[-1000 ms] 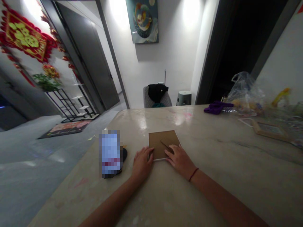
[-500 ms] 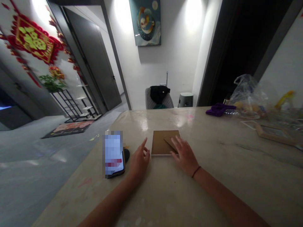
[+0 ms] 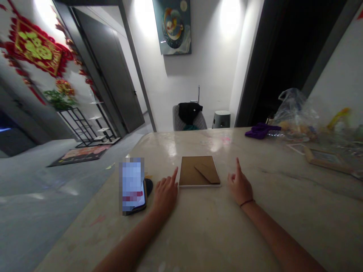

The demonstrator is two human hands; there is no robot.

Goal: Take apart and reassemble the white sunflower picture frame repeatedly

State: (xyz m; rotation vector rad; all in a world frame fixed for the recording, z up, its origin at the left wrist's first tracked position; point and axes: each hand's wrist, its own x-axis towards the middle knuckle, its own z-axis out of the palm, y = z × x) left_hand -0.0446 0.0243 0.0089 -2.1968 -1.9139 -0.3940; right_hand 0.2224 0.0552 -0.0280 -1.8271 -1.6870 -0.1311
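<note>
A picture frame (image 3: pixel 189 170) with a brown backing board and a thin white edge lies face down on the table. Its brown easel leg (image 3: pixel 209 175) rests slantwise across the back. My left hand (image 3: pixel 165 193) is on the table just left of the frame, index finger stretched forward and the other fingers loosely bent, holding nothing. On the frame's other side, apart from it, my right hand (image 3: pixel 241 188) points its index finger away from me. The remaining fingers of that hand are curled, and I see nothing in them.
A lit phone (image 3: pixel 132 187), its screen blurred out, stands propped at left by a dark round object (image 3: pixel 148 186). Far right are a purple cloth (image 3: pixel 258 131), a clear plastic bag (image 3: pixel 296 113) and a wooden frame (image 3: pixel 323 158). Beyond the table is a chair (image 3: pixel 176 120).
My right hand has left the easel leg and moved right, off the picture frame. My left hand stays by the left edge, its fingers slightly shifted. The view has turned slightly.
</note>
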